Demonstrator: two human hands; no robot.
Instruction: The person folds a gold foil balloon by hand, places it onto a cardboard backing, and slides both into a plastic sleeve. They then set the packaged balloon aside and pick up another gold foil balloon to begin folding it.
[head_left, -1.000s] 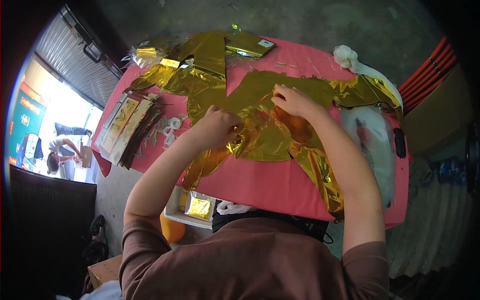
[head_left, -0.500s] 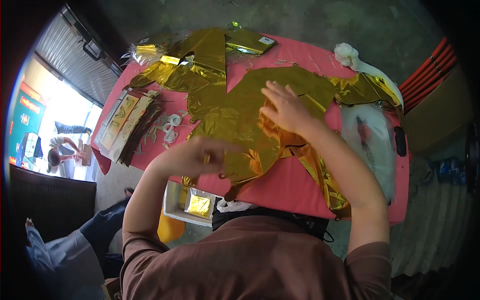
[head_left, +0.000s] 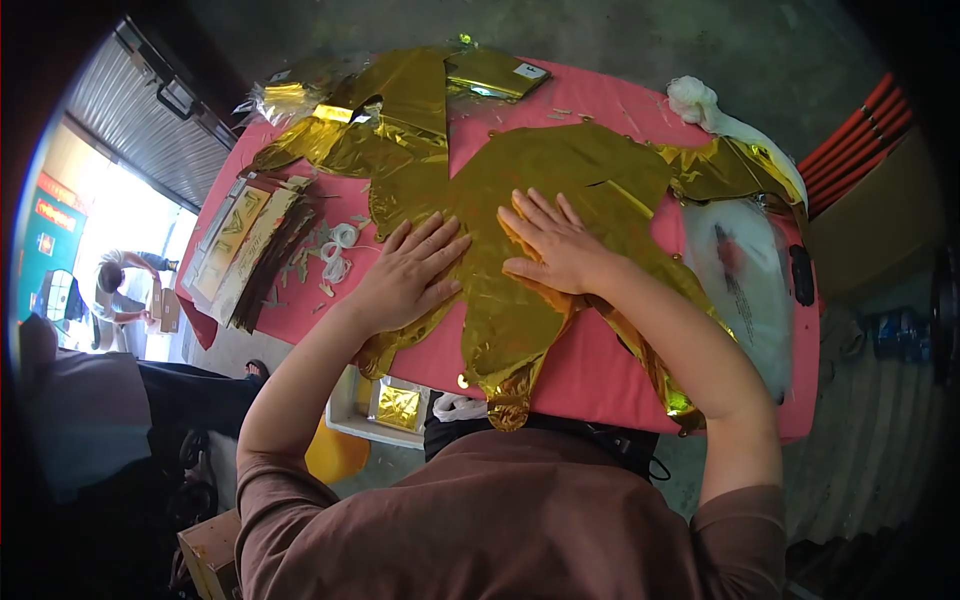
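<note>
A large gold foil balloon (head_left: 560,165), flat and uninflated, lies spread over the pink-covered table. Fingers spread, my left hand (head_left: 415,265) presses flat on the left part of the foil. My right hand (head_left: 552,243) rests open on its middle, beside a wrinkled fold. The foil splits into lobes towards me, and one crinkled tip (head_left: 508,400) hangs over the table's near edge. More gold foil (head_left: 370,120) lies bunched at the far left, and another strip of it (head_left: 730,170) runs to the right.
Left on the pink cloth (head_left: 620,365) are a stack of printed packets (head_left: 255,245), a coil of white string (head_left: 338,250) and scattered paper scraps. A clear plastic bag (head_left: 740,280) lies right. Below the near edge sits a white box (head_left: 350,410). Other people are at left.
My left hand has come down from the air onto the foil and opened flat. My right hand has shifted slightly nearer to me. The near lobes now lie more spread out.
</note>
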